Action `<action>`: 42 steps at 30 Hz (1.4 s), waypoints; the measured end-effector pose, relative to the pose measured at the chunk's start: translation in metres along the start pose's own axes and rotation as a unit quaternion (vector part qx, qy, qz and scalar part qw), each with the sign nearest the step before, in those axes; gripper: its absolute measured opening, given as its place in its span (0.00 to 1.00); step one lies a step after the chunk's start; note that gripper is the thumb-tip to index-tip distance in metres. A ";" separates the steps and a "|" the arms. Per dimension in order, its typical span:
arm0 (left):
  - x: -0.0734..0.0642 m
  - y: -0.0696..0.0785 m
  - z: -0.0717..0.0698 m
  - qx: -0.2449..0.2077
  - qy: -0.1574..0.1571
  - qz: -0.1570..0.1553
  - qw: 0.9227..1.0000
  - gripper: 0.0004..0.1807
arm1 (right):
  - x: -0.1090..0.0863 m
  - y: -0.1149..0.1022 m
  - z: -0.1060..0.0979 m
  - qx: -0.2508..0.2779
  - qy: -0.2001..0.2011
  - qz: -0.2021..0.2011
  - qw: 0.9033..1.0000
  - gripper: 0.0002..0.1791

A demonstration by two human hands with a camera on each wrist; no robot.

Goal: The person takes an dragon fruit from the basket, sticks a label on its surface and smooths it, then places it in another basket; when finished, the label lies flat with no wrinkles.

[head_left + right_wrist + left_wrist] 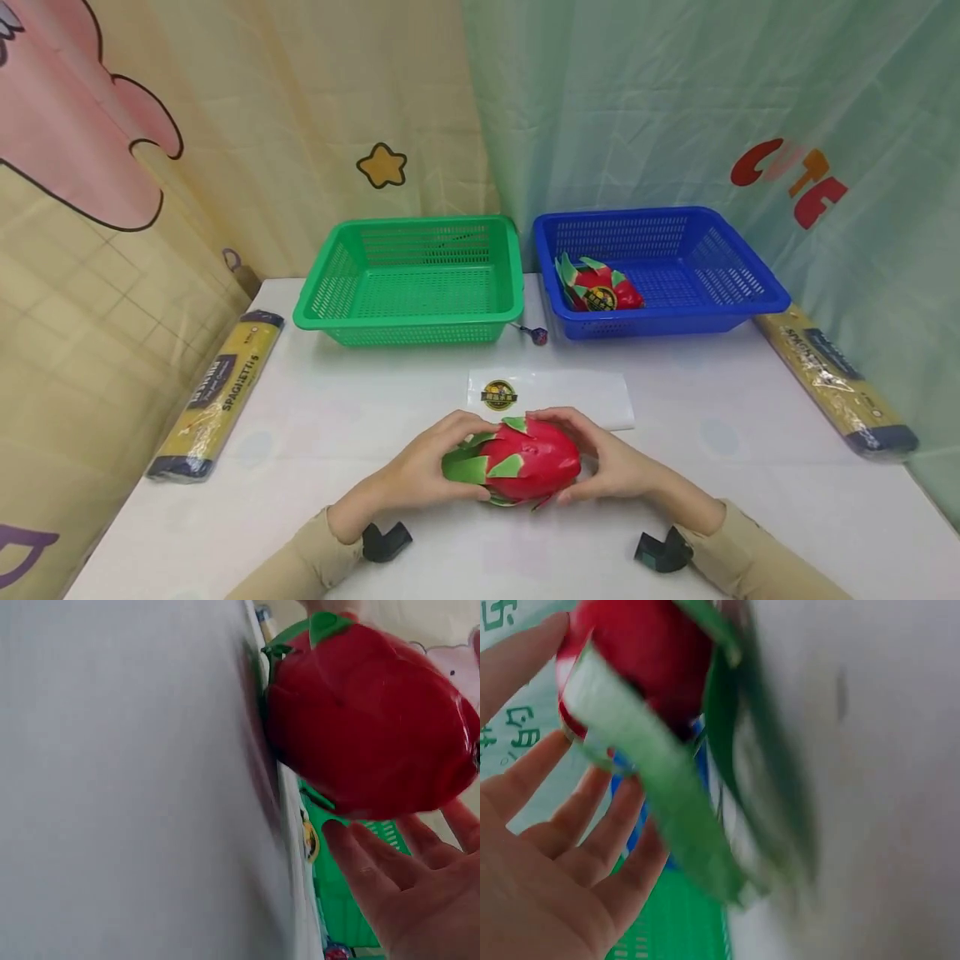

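While a table (337,400) carries everything, a blue basket (652,319) and a green basket (408,320) stand side by side near its back edge, probably leaving the front for handwork. Along the left edge lies one spaghetti pack (213,400), along the right another spaghetti pack (832,379). A white sheet (570,400) lies toward the middle. Near the front edge, the left hand (416,467) and right hand (618,462), widely curved, hold a dragon fruit (532,462) at opposite ends, likely because its round body could roll; whether it touches the table I cannot tell. A second fruit (622,292) lies inside the blue basket's front-left corner; a lollipop (538,336) lies between the baskets.
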State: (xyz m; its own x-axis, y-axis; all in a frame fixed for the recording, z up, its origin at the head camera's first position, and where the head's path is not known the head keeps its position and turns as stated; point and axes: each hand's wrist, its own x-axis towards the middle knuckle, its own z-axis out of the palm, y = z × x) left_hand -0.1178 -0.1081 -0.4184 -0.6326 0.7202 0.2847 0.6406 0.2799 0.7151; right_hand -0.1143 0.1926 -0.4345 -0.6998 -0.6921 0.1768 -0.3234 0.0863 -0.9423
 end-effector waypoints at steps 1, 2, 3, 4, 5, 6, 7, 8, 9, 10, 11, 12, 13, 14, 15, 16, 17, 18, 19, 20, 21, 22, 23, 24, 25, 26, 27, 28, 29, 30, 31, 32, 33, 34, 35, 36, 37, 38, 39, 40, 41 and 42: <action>0.000 0.000 -0.004 -0.006 -0.005 0.002 1.000 0.35 | 0.001 -0.002 -0.003 -0.001 0.000 0.004 1.000 0.44; 0.000 -0.001 -0.009 -0.014 -0.006 0.005 1.000 0.34 | 0.002 -0.004 -0.007 0.001 0.002 0.006 1.000 0.41; 0.001 -0.001 -0.014 -0.023 -0.004 0.006 1.000 0.32 | 0.003 -0.006 -0.012 0.004 0.008 0.009 1.000 0.37; 0.002 -0.001 -0.019 -0.033 0.001 0.005 0.999 0.30 | 0.006 -0.008 -0.017 0.007 0.018 0.010 1.000 0.33; 0.004 0.001 -0.025 -0.040 0.010 0.000 0.999 0.27 | 0.009 -0.010 -0.023 0.009 0.030 0.011 0.999 0.29; 0.006 0.004 -0.031 -0.046 0.025 -0.002 0.999 0.24 | 0.012 -0.012 -0.028 0.008 0.044 0.011 0.999 0.25; 0.009 0.006 -0.037 -0.054 0.044 -0.006 0.998 0.21 | 0.016 -0.014 -0.034 0.007 0.055 0.014 0.998 0.22; 0.012 0.010 -0.042 -0.060 0.063 -0.011 0.996 0.19 | 0.021 -0.016 -0.039 0.006 0.063 0.018 0.998 0.20; 0.016 0.013 -0.047 -0.066 0.083 -0.024 0.994 0.17 | 0.028 -0.017 -0.043 0.001 0.069 0.025 0.997 0.19; 0.021 0.015 -0.051 -0.070 0.099 -0.035 0.992 0.14 | 0.035 -0.017 -0.047 -0.004 0.072 0.033 0.997 0.19; 0.025 0.015 -0.054 -0.077 0.115 -0.049 0.989 0.13 | 0.042 -0.018 -0.049 -0.008 0.072 0.039 0.997 0.19; 0.029 0.014 -0.056 -0.087 0.126 -0.061 0.986 0.12 | 0.050 -0.017 -0.051 -0.009 0.067 0.047 0.997 0.19; 0.033 0.010 -0.056 -0.099 0.133 -0.073 0.983 0.11 | 0.058 -0.016 -0.052 -0.007 0.060 0.053 0.997 0.19; 0.037 0.004 -0.056 -0.110 0.135 -0.085 0.981 0.11 | 0.065 -0.014 -0.053 -0.001 0.052 0.058 0.997 0.20; 0.039 -0.003 -0.055 -0.123 0.134 -0.095 0.979 0.11 | 0.072 -0.010 -0.053 0.002 0.045 0.065 0.997 0.20; 0.040 -0.013 -0.052 -0.132 0.130 -0.098 0.978 0.12 | 0.077 -0.007 -0.052 0.006 0.040 0.073 0.997 0.20; 0.041 -0.022 -0.049 -0.144 0.127 -0.101 0.976 0.12 | 0.082 -0.003 -0.050 0.007 0.037 0.079 0.996 0.20; 0.041 -0.031 -0.046 -0.154 0.120 -0.108 0.975 0.13 | 0.086 0.002 -0.049 0.008 0.034 0.087 0.996 0.20; 0.041 -0.039 -0.044 -0.164 0.115 -0.114 0.973 0.14 | 0.088 0.007 -0.048 0.009 0.032 0.091 0.995 0.20; 0.040 -0.047 -0.041 -0.172 0.111 -0.120 0.972 0.14 | 0.090 0.012 -0.046 0.010 0.032 0.096 0.995 0.19; 0.039 -0.053 -0.038 -0.180 0.107 -0.123 0.970 0.14 | 0.092 0.016 -0.045 0.008 0.033 0.100 0.994 0.19; 0.039 -0.059 -0.036 -0.185 0.104 -0.124 0.969 0.15 | 0.093 0.021 -0.044 0.009 0.034 0.101 0.994 0.19; 0.038 -0.061 -0.035 -0.194 0.098 -0.131 0.967 0.15 | 0.093 0.024 -0.043 0.007 0.034 0.103 0.994 0.19; 0.038 -0.063 -0.033 -0.201 0.091 -0.136 0.966 0.16 | 0.093 0.028 -0.042 0.006 0.033 0.103 0.994 0.19; 0.038 -0.065 -0.031 -0.205 0.086 -0.137 0.965 0.16 | 0.093 0.031 -0.042 0.007 0.033 0.102 0.994 0.19; 0.038 -0.067 -0.030 -0.204 0.080 -0.135 0.966 0.16 | 0.093 0.033 -0.041 0.005 0.033 0.101 0.994 0.19; 0.039 -0.063 -0.030 -0.204 0.073 -0.136 0.967 0.16 | 0.093 0.034 -0.041 0.001 0.033 0.102 0.994 0.19; 0.039 -0.059 -0.030 -0.204 0.066 -0.138 0.967 0.16 | 0.092 0.035 -0.040 -0.001 0.034 0.103 0.994 0.19; 0.040 -0.055 -0.031 -0.202 0.060 -0.141 0.967 0.16 | 0.092 0.035 -0.039 -0.006 0.035 0.104 0.994 0.19; 0.040 -0.051 -0.031 -0.197 0.056 -0.143 0.968 0.16 | 0.092 0.035 -0.039 -0.009 0.035 0.105 0.994 0.19; 0.040 -0.047 -0.032 -0.190 0.053 -0.146 0.969 0.15 | 0.092 0.035 -0.038 -0.014 0.036 0.107 0.994 0.19; 0.040 -0.042 -0.033 -0.186 0.050 -0.150 0.970 0.15 | 0.093 0.036 -0.037 -0.022 0.036 0.110 0.993 0.19; 0.040 -0.038 -0.035 -0.184 0.047 -0.155 0.970 0.15 | 0.093 0.036 -0.037 -0.030 0.038 0.114 0.992 0.18; 0.040 -0.038 -0.034 -0.180 0.046 -0.158 0.970 0.15 | 0.093 0.037 -0.036 -0.037 0.039 0.117 0.992 0.18; 0.039 -0.038 -0.034 -0.176 0.044 -0.159 0.970 0.15 | 0.094 0.037 -0.036 -0.046 0.042 0.121 0.991 0.18; 0.039 -0.038 -0.034 -0.173 0.043 -0.161 0.971 0.15 | 0.094 0.038 -0.035 -0.053 0.044 0.126 0.990 0.18; 0.039 -0.038 -0.034 -0.171 0.043 -0.162 0.971 0.15 | 0.094 0.039 -0.035 -0.059 0.047 0.130 0.989 0.18; 0.039 -0.038 -0.034 -0.169 0.042 -0.161 0.971 0.15 | 0.095 0.040 -0.034 -0.065 0.050 0.136 0.987 0.18; 0.039 -0.038 -0.033 -0.168 0.040 -0.161 0.972 0.15 | 0.095 0.041 -0.034 -0.073 0.053 0.141 0.986 0.18; 0.039 -0.038 -0.033 -0.167 0.040 -0.162 0.972 0.15 | 0.095 0.042 -0.033 -0.080 0.056 0.145 0.985 0.17; 0.039 -0.039 -0.033 -0.166 0.039 -0.161 0.972 0.15 | 0.095 0.043 -0.033 -0.089 0.058 0.148 0.983 0.17; 0.039 -0.039 -0.032 -0.165 0.038 -0.161 0.972 0.15 | 0.095 0.043 -0.032 -0.097 0.059 0.148 0.982 0.17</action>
State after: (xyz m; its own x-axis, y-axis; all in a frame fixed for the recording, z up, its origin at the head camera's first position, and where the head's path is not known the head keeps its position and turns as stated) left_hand -0.1816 -0.1114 -0.4144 -0.8159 0.5761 0.0491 0.2366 0.2551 0.9375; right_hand -0.2153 0.1536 -0.4494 -0.8471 -0.5286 -0.0540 -0.2018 0.4140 -0.8876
